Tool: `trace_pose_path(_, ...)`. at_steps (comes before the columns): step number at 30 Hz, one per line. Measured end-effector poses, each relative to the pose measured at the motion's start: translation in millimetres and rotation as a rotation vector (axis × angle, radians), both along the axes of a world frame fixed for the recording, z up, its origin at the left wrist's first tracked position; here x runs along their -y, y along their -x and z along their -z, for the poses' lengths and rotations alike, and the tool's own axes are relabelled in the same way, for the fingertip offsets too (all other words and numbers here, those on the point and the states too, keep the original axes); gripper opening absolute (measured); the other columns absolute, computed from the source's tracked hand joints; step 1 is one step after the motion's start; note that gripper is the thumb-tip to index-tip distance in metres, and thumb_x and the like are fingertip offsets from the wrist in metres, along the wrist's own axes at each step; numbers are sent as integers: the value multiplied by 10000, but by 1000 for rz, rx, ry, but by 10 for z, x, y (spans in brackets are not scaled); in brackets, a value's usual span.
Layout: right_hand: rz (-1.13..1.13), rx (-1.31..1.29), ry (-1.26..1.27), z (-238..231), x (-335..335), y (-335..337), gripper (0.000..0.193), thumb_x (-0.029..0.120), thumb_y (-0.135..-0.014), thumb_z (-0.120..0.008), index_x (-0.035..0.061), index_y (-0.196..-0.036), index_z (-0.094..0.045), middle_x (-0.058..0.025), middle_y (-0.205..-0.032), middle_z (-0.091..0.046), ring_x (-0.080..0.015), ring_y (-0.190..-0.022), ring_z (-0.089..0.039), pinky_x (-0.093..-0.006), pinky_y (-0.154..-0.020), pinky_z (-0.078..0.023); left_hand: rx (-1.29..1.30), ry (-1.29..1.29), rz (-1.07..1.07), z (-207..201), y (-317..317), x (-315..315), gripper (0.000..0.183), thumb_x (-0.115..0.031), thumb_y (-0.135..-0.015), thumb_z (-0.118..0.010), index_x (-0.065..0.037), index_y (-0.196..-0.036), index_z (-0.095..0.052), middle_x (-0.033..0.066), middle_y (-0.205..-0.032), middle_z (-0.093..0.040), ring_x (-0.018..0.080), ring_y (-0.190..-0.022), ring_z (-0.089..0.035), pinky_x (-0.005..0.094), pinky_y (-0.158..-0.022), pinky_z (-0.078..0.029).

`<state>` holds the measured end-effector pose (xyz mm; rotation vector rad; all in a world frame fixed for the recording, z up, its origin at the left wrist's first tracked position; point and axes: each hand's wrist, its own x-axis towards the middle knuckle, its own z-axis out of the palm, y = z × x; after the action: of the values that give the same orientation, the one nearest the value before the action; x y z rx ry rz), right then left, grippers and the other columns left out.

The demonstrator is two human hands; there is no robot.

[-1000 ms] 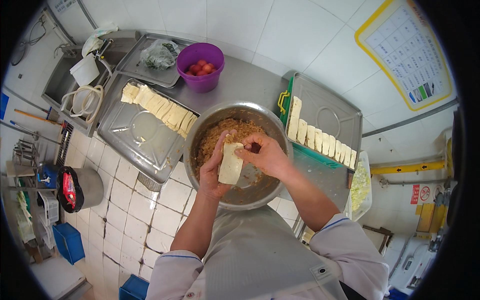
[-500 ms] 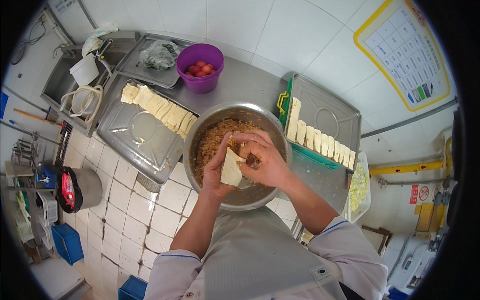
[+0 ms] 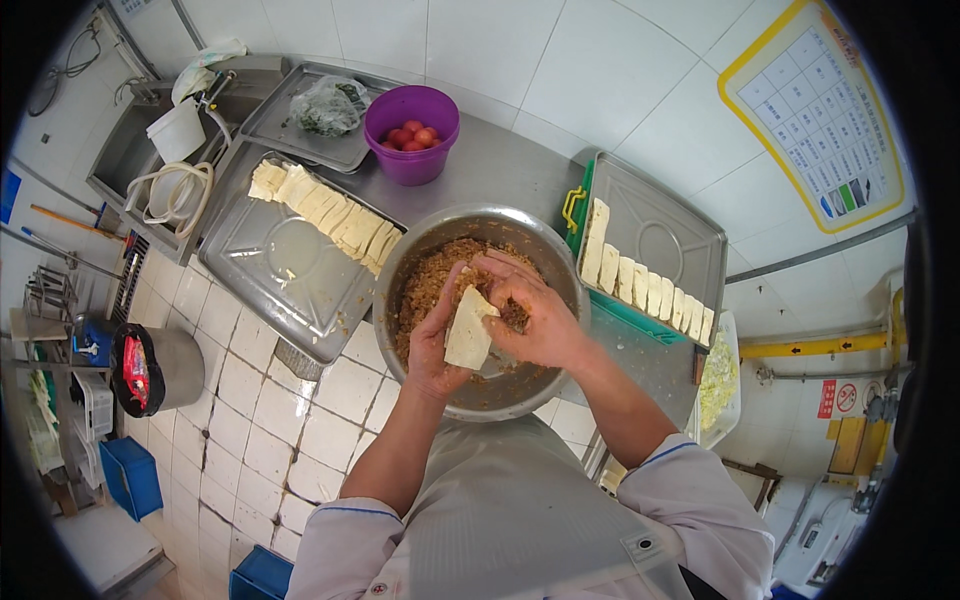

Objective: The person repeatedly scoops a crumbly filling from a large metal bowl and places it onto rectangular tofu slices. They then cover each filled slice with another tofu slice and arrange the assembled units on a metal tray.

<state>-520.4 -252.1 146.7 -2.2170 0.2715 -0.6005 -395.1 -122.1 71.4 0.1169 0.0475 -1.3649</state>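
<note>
Over a big steel bowl (image 3: 570, 290) of brown minced filling (image 3: 425, 270), my left hand (image 3: 434, 345) is closed around a pale, flat piece of tofu (image 3: 467, 335). My right hand (image 3: 545, 318) is curled against the tofu's right edge, with the thumb pressed on it. Any filling inside the right fingers is hidden. To the left, a metal tray (image 3: 300, 310) holds a row of pale tofu slices (image 3: 335, 218). On the right, another metal tray (image 3: 680, 215) carries a row of tofu pieces (image 3: 640, 283) standing on edge.
Behind the bowl stands a purple bucket (image 3: 412, 165) with several red tomatoes (image 3: 410, 136). A plastic bag of greens (image 3: 328, 105) lies on a further tray. Under the right tray sits a green crate (image 3: 630, 315). A white tub (image 3: 722, 385) of chopped vegetable is at the far right.
My right fingers have moved in against the tofu's edge; the dark lump of filling seen in them before no longer shows clearly. The left hand keeps its hold. The view has shifted slightly.
</note>
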Motion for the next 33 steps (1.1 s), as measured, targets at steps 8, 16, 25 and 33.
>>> trace_pose_path(8, -18, -55, -97, 9, 0, 35, 255, 38, -870, -773, 61, -995, -552, -147, -1411, -633, -366, -1331, -608, -460, -1093, -526, 8, -38, -2, -75, -24, 0, 568, -275, -1156, -426, -209, -1704, -294, 91, -1624, -476, 280, -1463, -516, 447, -1226, -438)
trace_pose_path(16, 35, -58, -45, -39, -41, 4, 272, 81, -853, -828, 77, -974, -585, -133, -1363, -662, -355, -1255, -626, -452, -1029, -527, 5, 3, -9, -32, -24, -5, 542, -251, -1158, -439, -161, -1684, -339, 95, -1585, -532, 277, -1403, -581, 447, -1190, -478)
trace_pose_path(25, 116, -205, -267, -54, -104, -32, 326, 67, -833, -876, 53, -1088, -673, -63, -985, -666, -172, -817, -643, -328, -733, -558, 4, 1, -29, 29, 8, 29, 551, -273, -1164, -411, -169, -1695, -305, 105, -1673, -434, 317, -1424, -551, 468, -1215, -448)
trace_pose_path(33, -2, -209, -379, -125, -90, -52, 229, 39, -931, -798, 41, -1140, -705, -22, -960, -660, -101, -836, -641, -287, -717, -558, 29, -11, -31, 67, 42, -6, 565, -275, -1169, -374, -194, -1715, -252, 66, -1689, -378, 290, -1427, -538, 438, -1182, -481)
